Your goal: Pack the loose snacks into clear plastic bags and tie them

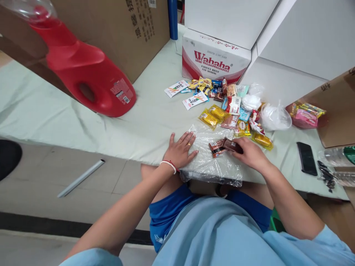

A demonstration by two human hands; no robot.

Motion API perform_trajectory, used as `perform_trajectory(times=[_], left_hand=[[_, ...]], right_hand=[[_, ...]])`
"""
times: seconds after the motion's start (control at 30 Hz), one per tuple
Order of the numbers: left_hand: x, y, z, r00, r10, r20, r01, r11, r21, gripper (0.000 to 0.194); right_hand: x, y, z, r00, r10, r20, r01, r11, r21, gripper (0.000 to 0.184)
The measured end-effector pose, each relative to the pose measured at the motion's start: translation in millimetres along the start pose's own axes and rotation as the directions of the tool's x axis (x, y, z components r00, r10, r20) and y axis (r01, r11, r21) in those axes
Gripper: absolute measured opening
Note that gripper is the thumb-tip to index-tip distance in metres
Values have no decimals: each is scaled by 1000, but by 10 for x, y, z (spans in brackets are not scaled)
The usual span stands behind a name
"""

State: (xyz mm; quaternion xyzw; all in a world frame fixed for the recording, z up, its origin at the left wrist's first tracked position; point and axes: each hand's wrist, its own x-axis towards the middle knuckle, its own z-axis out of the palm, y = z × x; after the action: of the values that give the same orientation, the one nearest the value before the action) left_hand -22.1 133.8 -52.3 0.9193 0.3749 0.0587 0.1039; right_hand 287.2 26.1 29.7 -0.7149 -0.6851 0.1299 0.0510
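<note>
A clear plastic bag [213, 168] lies spread at the table's front edge, part of it hanging over. My left hand [180, 149] rests flat on its left side, fingers apart. In my right hand [251, 153] is a dark brown wrapped snack [233, 145], pinched between thumb and fingers. Beneath its left end, another brown snack packet [216, 148] lies on the bag. Just beyond are yellow wrapped cakes [209, 117] and a pile of mixed snack packets [234, 105]. Two white packets [195, 100] lie at the pile's left.
A red bottle [91, 77] stands at the left before a cardboard box [111, 33]. A Wahaba-style red and white carton, printed Wahaha [213, 61], stands behind the snacks. White plastic bowls [274, 116], a phone [306, 159] and clear bottles [337, 157] are on the right.
</note>
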Motion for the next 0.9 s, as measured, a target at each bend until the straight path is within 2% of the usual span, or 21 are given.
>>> perform_trajectory(times=[0.07,0.13,0.23,0.3,0.37,0.43,0.5,0.6,0.73,0.8,0.9], left_hand=[[1,-5,2,1000,4,2,-4,1000,-3,69],[0,-3,-3,1000,11,4,-11,1000,-3,69],[-3,8,-19,1000,17,3,-17,1000,6,68],[-3,17,-29,1000,15,0,-15,1000,10,67],[-3,25,-34,1000,12,-1,-12,1000,11,67],[-2,29,-34,1000,11,-4,-11,1000,11,68],[-3,27,-29,1000,13,-6,-13,1000,10,68],[-9,20,-19,1000,14,-8,-14,1000,4,67],[-18,16,-18,1000,17,-14,-17,1000,-12,67],[-19,16,-25,1000,19,-10,-19,1000,-16,66],[-16,13,-39,1000,22,2,-22,1000,-12,66]], right_hand=[[-19,120,-44,991,91,-95,-85,995,60,47],[8,71,-62,990,83,-111,-71,991,110,49],[123,-254,-24,996,-88,22,86,994,74,53],[218,-508,32,972,-184,146,185,983,6,53],[291,-683,87,943,-232,238,252,966,-55,52],[313,-727,127,933,-229,277,266,958,-105,52],[269,-626,144,945,-175,276,221,964,-147,48],[112,-254,104,976,-30,216,75,976,-204,40],[7,261,-145,984,164,73,-143,962,-233,32],[152,307,-313,978,210,17,-204,963,-178,35],[716,48,-464,972,211,-104,-221,970,-99,49]])
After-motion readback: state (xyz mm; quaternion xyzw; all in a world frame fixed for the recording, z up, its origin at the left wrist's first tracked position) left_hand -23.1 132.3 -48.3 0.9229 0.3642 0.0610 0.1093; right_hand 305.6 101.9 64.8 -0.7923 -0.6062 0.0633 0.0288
